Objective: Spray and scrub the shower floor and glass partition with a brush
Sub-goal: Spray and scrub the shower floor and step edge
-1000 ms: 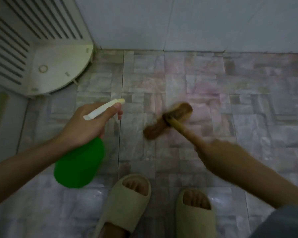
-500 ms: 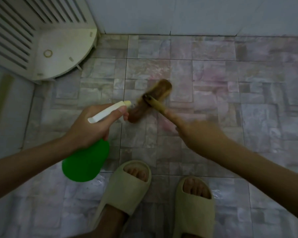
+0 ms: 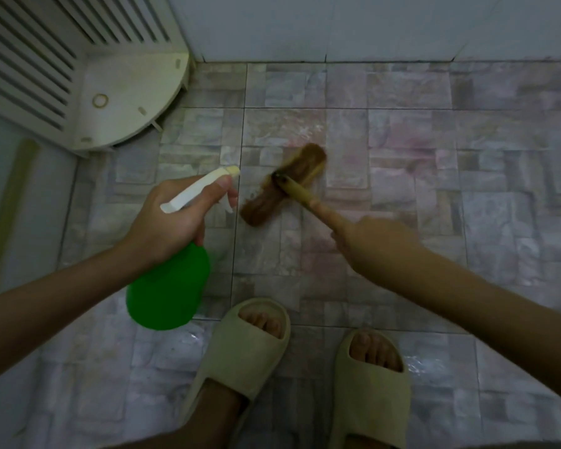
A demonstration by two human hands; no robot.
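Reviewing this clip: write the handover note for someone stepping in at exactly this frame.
Left hand: gripping the green spray bottle, finger on the trigger, nozzle aimed at the floor.
Right hand: holding the brush handle; brown brush head is down on the tiled shower floor, ahead of the slippers.
Done: floor looks wet near the feet and around the brush.
Left: scrub the rest of the floor; the glass partition is not identifiable here, so treat it as untouched.

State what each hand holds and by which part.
The left hand grips the green spray bottle at its neck, under the white trigger head. The right hand grips the brush by its handle.
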